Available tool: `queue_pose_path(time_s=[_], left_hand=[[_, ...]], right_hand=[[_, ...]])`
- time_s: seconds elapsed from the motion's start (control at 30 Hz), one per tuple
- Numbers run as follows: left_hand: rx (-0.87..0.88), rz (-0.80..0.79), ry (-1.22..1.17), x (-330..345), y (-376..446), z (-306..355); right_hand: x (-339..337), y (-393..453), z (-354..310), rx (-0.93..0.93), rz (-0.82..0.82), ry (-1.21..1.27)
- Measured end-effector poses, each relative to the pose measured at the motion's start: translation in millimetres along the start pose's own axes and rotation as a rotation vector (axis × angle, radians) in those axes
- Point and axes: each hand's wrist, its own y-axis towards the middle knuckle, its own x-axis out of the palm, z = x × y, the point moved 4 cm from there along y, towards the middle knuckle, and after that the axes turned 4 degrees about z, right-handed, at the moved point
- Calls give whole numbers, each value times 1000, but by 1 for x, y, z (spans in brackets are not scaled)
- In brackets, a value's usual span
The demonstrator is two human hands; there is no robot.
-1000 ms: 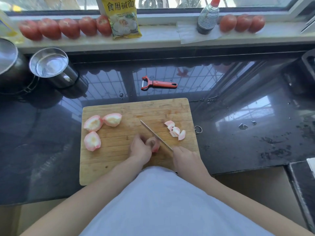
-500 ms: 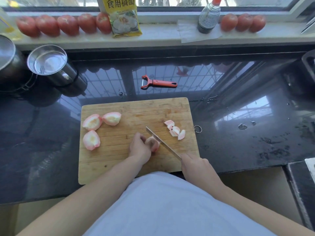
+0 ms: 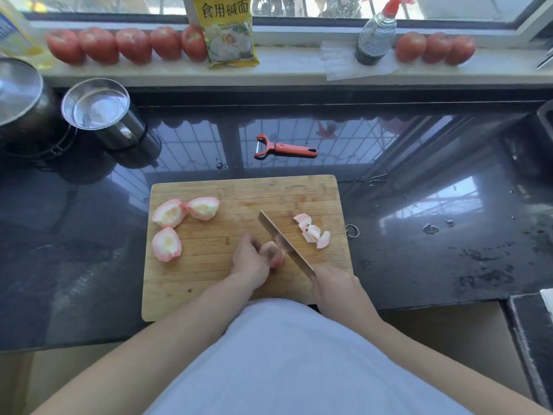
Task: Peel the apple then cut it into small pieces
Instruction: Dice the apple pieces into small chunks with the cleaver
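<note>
Left hand point(image 3: 250, 260) steadies apple wedge point(image 3: 273, 253); right hand point(image 3: 335, 287) holds knife point(image 3: 284, 244).

Daylight from window point(image 3: 299, 7) at top; I note bright grid glare on glossy black counter point(image 3: 419, 235), wide-angle bowing at frame edges, slight overall softness.

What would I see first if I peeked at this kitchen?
Probably the knife in the right hand, slanting across the middle of the wooden board beside an apple piece that the left hand steadies. Next, three peeled pink apple chunks on the board's left side, and the row of red tomatoes along the windowsill.
</note>
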Motion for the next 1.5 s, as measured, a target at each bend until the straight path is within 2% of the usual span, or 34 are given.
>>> queue_pose_path(time_s=[0.2,0.43,0.57,0.7,0.83,0.93,1.1,1.5], left_hand=[[9,4,46,-1,0,-2],[-1,1,32,-1,-2,-1],[12,1,26,-1,-5,3],[18,17,22,-4,-8,6],[6,4,40,-2,-8,4],[-14,-24,27,-2,-10,5],[-48,-19,1,-1,-13,8],[-45,-26,3,-1,-13,7]], right_hand=[[-9,-13,2,56,-116,-109],[-22,-21,-4,68,-143,-200],[-3,0,-6,89,-204,-161],[10,22,-19,52,-101,-130],[-2,9,2,196,4,-21],[-10,-4,13,180,58,53],[-4,-13,5,64,-25,-14],[-10,-27,19,66,-156,-161]])
